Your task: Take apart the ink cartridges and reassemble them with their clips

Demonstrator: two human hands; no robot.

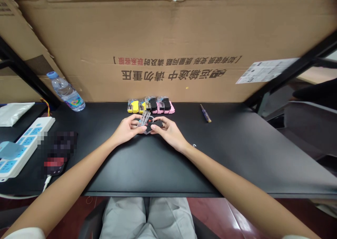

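My left hand (128, 128) pinches the left side of a small device with a clear and black plastic casing (144, 119), thumb in front and fingers behind. My right hand (170, 131) grips the black right part of the same device, its thumb close to the left thumb. Small red and blue bits show inside the clear casing. Just behind the hands stands a row of several similar small devices with clear tops: a yellow one (135, 106) at the left, black ones (165, 104) further right, and pink ones (171, 108) beneath them. My fingers hide part of the held device.
A screwdriver (205, 114) and a tiny white piece (194, 145) lie on the black table (147, 172) to the right. At the left are a water bottle (67, 93), a white power strip (27, 146) and a blurred phone (59, 154) with a cable. A cardboard wall (168, 32) closes the back.
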